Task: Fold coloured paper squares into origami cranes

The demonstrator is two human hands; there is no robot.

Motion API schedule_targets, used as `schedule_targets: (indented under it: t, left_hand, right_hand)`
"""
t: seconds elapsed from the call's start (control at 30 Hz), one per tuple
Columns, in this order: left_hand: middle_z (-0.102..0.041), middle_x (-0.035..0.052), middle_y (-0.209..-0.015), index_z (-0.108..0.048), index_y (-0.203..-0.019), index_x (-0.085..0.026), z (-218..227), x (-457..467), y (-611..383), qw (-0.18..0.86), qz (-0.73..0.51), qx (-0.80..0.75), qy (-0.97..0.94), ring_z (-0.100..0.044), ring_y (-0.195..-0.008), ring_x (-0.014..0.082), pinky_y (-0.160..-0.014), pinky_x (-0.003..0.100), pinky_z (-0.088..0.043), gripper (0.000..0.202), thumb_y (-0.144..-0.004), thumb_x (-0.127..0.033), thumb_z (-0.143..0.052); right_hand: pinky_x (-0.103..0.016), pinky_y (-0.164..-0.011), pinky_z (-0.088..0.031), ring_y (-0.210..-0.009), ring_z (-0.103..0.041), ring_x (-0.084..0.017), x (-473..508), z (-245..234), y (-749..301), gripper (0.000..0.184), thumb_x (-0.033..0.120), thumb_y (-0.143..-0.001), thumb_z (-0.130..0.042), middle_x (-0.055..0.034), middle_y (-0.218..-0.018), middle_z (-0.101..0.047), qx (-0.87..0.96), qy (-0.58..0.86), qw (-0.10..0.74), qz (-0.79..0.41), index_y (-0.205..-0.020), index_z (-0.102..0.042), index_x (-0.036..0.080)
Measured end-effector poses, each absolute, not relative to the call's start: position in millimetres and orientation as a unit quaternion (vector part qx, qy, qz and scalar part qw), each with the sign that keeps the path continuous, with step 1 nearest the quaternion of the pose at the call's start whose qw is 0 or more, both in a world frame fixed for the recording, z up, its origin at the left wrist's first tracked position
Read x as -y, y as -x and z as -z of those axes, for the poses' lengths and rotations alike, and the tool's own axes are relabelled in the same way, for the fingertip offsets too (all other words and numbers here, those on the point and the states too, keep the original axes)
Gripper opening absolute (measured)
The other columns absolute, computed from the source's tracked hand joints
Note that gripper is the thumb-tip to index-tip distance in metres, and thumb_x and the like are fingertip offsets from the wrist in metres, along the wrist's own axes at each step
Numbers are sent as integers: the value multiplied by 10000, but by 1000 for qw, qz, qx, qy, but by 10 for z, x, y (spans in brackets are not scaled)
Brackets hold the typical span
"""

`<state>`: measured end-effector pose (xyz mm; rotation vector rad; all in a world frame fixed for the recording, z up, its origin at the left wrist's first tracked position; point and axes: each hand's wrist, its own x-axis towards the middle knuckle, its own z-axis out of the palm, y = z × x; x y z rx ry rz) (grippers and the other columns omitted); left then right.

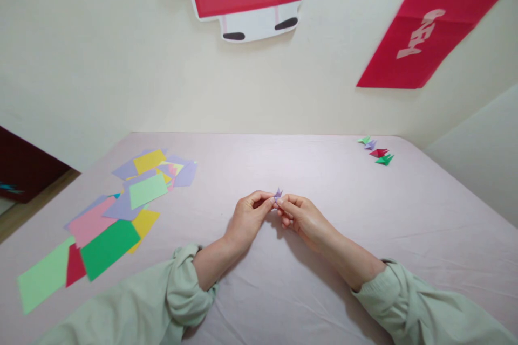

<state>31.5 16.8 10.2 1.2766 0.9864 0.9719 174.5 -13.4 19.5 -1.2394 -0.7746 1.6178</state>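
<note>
A small folded purple paper piece [278, 194], with pointed tips sticking up, is held just above the middle of the table. My left hand [251, 216] pinches it from the left between thumb and fingers. From the other side my right hand [301, 216] grips it between thumb and forefinger, its other fingers curled beneath. Most of the piece is hidden behind my fingertips. At the far right stand several folded paper cranes in a row: a light green crane [365, 140], a purple crane [370, 145], a red crane [379, 153] and a green crane [384, 160].
Loose coloured paper sheets overlap on the left, among them a green sheet [110, 249], a pink sheet [92, 222] and a yellow sheet [149, 161]. A pale pink cloth [243, 159] covers the table, which meets the wall [251, 91] at the back. Red decorations hang there.
</note>
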Motion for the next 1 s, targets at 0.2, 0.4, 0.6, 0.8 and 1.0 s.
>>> schedule_targets:
  t: [0.2,0.4,0.6,0.8,1.0]
  left_hand:
    - [-731,26,-810,-717,-811,-162,-97,-175,-313,585,-413,-422,-555,-658,-800,162,-786,269,-496,150,-809,-281,-626]
    - [-736,35,-835,-723,-833,-159,-104,-171,-305,578,-411,-418,-567,-660,-820,169,-800,277,-495,152,-812,-272,-624]
    - [-737,40,-849,-721,-838,-161,-94,-172,-308,573,-405,-419,-576,-658,-824,169,-811,281,-492,156,-811,-272,-615]
    - [-716,29,-807,-695,-816,-159,-108,-169,-312,581,-394,-422,-574,-644,-783,161,-754,259,-483,152,-797,-299,-639]
    - [-681,3,-747,-673,-769,-156,-77,-183,-313,572,-402,-433,-569,-609,-735,138,-719,241,-458,148,-808,-292,-629]
  right_hand:
    - [-203,-442,-274,-463,-420,-58,127,-182,-1744,415,527,-638,-783,36,-607,-535,327,516,462,-644,-665,-583,164]
    - [-204,-443,-282,-448,-426,-58,113,-173,-1749,434,542,-648,-764,43,-569,-521,345,528,456,-628,-637,-547,167]
    - [-205,-447,-294,-445,-429,-67,110,-151,-1759,402,525,-692,-724,46,-531,-505,366,538,450,-611,-636,-540,172]
    - [-208,-447,-326,-437,-445,-74,110,-134,-1748,398,522,-704,-711,53,-511,-499,378,548,448,-597,-623,-528,179]
    - [-216,-434,-306,-409,-449,-81,94,-108,-1744,413,555,-776,-638,58,-494,-495,437,558,430,-559,-635,-506,189]
